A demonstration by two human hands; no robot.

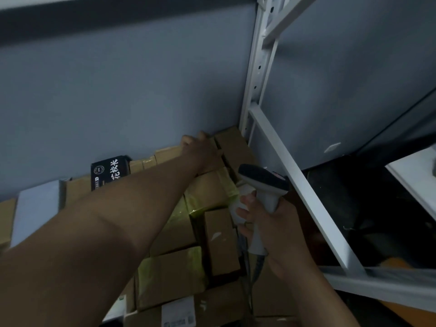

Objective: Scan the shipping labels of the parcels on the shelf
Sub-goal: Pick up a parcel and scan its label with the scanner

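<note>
Brown cardboard parcels [220, 241] packed close on white shelf [304, 192]

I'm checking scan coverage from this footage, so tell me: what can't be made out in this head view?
- Left hand: fingertips hidden behind the back cardboard box; the grip is unclear.
- White shipping label: cut off by the bottom edge, print blurred and dim.
- Barcode scanner: its window faces away, so the aim is uncertain; right hand covers the handle.
- Boxes under the left forearm: hidden by it.
</note>
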